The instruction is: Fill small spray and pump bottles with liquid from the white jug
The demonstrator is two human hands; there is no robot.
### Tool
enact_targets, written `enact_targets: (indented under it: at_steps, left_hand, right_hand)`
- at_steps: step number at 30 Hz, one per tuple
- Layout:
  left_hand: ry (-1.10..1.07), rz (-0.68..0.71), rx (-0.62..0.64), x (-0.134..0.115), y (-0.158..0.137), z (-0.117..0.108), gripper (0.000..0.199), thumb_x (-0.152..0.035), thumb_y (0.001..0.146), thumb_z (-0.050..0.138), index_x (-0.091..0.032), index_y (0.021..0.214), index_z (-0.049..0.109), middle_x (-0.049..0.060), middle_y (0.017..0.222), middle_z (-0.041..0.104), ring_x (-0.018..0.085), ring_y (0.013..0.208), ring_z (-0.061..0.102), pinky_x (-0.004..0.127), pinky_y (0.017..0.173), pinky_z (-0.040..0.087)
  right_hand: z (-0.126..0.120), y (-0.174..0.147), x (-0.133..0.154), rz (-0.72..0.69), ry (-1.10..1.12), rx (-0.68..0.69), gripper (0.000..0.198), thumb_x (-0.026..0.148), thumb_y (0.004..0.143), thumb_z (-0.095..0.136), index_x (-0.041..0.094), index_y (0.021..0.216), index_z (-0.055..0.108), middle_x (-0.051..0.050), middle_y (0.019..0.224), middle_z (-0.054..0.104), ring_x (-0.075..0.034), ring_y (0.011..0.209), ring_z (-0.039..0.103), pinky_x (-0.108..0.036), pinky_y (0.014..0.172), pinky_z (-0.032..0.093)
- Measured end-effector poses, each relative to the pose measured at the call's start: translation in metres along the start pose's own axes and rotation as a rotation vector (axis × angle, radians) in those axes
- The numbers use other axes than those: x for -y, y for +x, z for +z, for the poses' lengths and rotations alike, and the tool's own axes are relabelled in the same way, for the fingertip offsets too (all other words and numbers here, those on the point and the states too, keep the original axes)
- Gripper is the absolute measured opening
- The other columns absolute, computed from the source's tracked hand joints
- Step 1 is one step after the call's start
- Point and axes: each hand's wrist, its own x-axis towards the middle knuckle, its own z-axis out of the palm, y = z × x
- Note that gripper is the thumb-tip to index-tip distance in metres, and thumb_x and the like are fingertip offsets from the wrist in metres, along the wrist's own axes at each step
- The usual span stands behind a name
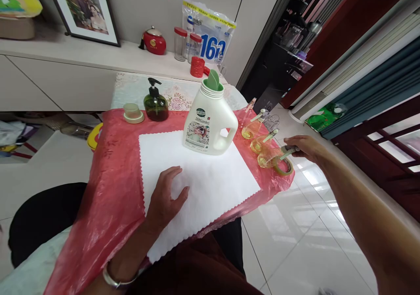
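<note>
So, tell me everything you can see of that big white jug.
The white jug looks plastic, with a side handle facing the picture's right. Its threaded neck is uncapped; a green spout rises from it. The front label carries a picture and lettering. It stands upright on the white sheet. No hand touches it.
</note>
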Motion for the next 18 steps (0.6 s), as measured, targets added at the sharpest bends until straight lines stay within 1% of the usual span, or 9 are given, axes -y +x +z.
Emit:
enact_targets:
  at_steps: [3,6,9,11,13,16,18]
  left_hand:
    - [0.013,0.012,-0.012,0.000,0.000,0.000,0.038,-0.026,0.094,0.060,-0.021,0.131,0.052,0.010,0.125,0.062,0.027,0.118,0.064,0.046,0.102,0.058]
    - [0.060,0.038,-0.013,0.000,-0.002,0.000,0.034,-0.025,0.096,0.058,-0.021,0.129,0.053,0.009,0.120,0.064,0.026,0.113,0.065,0.044,0.099,0.058]
    - [0.143,0.089,0.034,0.001,-0.004,0.000,0.030,-0.023,0.098,0.053,-0.021,0.128,0.053,0.009,0.116,0.066,0.026,0.108,0.066,0.043,0.095,0.058]
    - [0.195,0.123,0.099,0.004,-0.005,0.001,0.027,-0.023,0.099,0.051,-0.021,0.125,0.055,0.008,0.112,0.069,0.026,0.103,0.067,0.043,0.091,0.058]
    - [0.227,0.138,0.199,0.006,-0.005,0.002,0.024,-0.024,0.098,0.050,-0.021,0.121,0.057,0.008,0.108,0.071,0.027,0.100,0.068,0.044,0.089,0.058]
    - [0.256,0.089,0.359,0.003,-0.002,0.001,0.025,-0.024,0.096,0.052,-0.021,0.119,0.060,0.007,0.110,0.073,0.029,0.103,0.068,0.047,0.092,0.057]
    - [0.276,0.034,0.444,-0.006,0.001,-0.005,0.029,-0.022,0.091,0.056,-0.020,0.120,0.061,0.009,0.114,0.073,0.031,0.109,0.068,0.049,0.096,0.056]
  right_hand:
    - [-0.001,-0.003,0.001,-0.002,0.036,-0.004,0.027,0.028,0.108,0.063,0.005,0.123,0.060,-0.006,0.095,0.058,-0.007,0.074,0.057,-0.014,0.066,0.053]
    - [-0.004,-0.008,0.001,-0.004,0.069,0.010,0.033,0.031,0.109,0.062,0.008,0.133,0.060,-0.008,0.099,0.061,-0.008,0.068,0.057,-0.014,0.060,0.051]
    - [-0.004,-0.015,-0.002,-0.018,0.107,0.013,0.036,0.030,0.109,0.058,0.011,0.139,0.059,-0.011,0.105,0.063,-0.009,0.064,0.059,-0.016,0.056,0.051]
    - [-0.002,-0.018,-0.004,-0.025,0.129,0.005,0.036,0.029,0.109,0.055,0.011,0.140,0.059,-0.013,0.108,0.064,-0.010,0.061,0.058,-0.017,0.055,0.051]
    - [-0.001,-0.018,-0.008,-0.032,0.142,-0.006,0.036,0.030,0.109,0.053,0.012,0.140,0.058,-0.013,0.111,0.063,-0.010,0.061,0.059,-0.018,0.055,0.052]
    - [-0.004,-0.018,-0.015,-0.062,0.129,-0.031,0.036,0.035,0.112,0.050,0.012,0.137,0.059,-0.014,0.118,0.061,-0.013,0.068,0.064,-0.019,0.055,0.051]
    - [-0.009,-0.024,-0.018,-0.118,0.087,-0.092,0.036,0.037,0.113,0.047,0.010,0.133,0.061,-0.015,0.118,0.059,-0.013,0.073,0.064,-0.017,0.056,0.049]
